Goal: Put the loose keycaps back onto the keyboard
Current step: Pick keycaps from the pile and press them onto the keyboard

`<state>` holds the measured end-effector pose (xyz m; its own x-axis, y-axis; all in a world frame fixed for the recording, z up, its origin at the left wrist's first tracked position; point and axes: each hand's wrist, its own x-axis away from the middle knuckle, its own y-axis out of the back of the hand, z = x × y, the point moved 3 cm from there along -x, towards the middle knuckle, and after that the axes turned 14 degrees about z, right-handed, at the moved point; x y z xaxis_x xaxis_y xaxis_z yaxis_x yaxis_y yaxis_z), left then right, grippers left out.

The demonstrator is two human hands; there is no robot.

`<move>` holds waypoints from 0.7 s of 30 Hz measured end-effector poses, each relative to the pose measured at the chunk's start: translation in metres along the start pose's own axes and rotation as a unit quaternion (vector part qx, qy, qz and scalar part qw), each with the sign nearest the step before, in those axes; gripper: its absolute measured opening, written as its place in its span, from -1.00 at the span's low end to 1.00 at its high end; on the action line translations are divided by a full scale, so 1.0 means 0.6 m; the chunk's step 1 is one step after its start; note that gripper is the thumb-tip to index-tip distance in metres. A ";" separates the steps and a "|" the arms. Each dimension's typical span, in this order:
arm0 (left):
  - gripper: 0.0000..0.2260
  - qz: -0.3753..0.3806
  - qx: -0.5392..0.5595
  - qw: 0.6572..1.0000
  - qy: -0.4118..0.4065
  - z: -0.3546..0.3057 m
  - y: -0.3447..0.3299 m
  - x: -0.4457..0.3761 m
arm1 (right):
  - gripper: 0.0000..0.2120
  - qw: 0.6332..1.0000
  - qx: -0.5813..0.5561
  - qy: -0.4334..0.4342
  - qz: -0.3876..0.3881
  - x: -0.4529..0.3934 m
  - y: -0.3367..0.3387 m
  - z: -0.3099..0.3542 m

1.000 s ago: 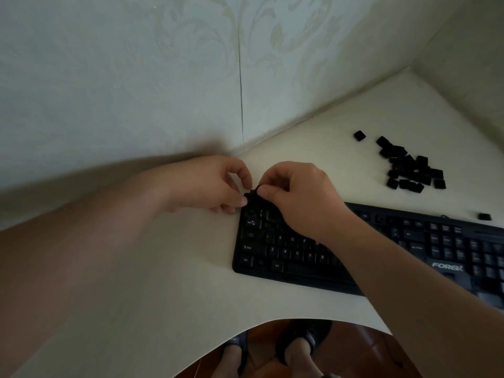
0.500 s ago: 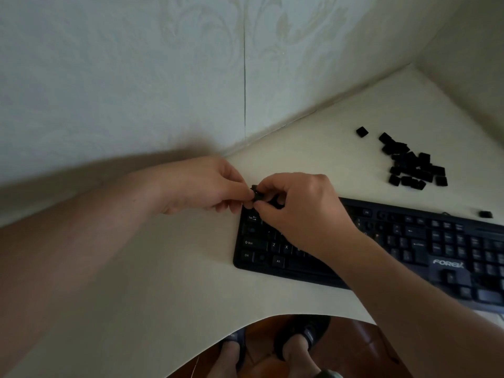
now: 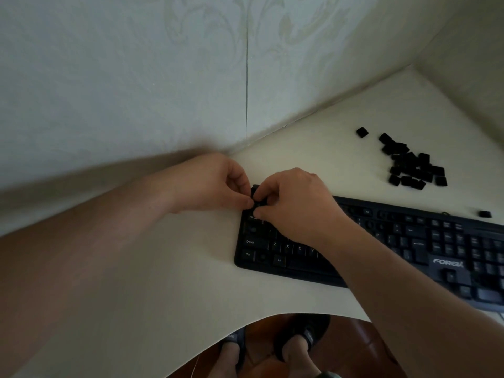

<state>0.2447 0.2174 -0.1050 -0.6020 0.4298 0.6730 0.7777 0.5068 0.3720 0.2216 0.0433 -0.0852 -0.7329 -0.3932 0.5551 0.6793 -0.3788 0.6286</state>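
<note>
A black keyboard (image 3: pixel 409 241) lies on the white desk (image 3: pixel 122 282), running from centre to right. Both hands meet over its far left corner. My left hand (image 3: pixel 212 184) and my right hand (image 3: pixel 297 203) pinch a small black keycap (image 3: pixel 257 201) between their fingertips, right at the corner keys. The right hand covers the upper left keys. A heap of several loose black keycaps (image 3: pixel 414 166) lies on the desk beyond the keyboard, with one single cap (image 3: pixel 362 132) left of the heap and another (image 3: pixel 485 214) by the keyboard's far edge.
Wallpapered walls (image 3: pixel 163 77) close the desk in at the back and right, forming a corner. The desk's front edge curves inward; my feet in dark sandals (image 3: pixel 300 342) stand on the brown floor below it.
Both hands stay at the keyboard's left corner on the keycap; the fingertips have shifted slightly down toward the corner keys. The view has moved a little.
</note>
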 end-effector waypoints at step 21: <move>-0.88 -0.011 -0.021 1.000 -0.011 -0.010 -0.002 -0.005 | -0.91 0.981 0.029 0.113 -0.158 0.002 -0.037 -0.024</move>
<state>0.2465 0.2110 -0.1040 -0.6222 0.4352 0.6507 0.7711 0.4841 0.4136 0.2060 0.0393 -0.1066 -0.8751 -0.4419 0.1973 0.4118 -0.4659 0.7831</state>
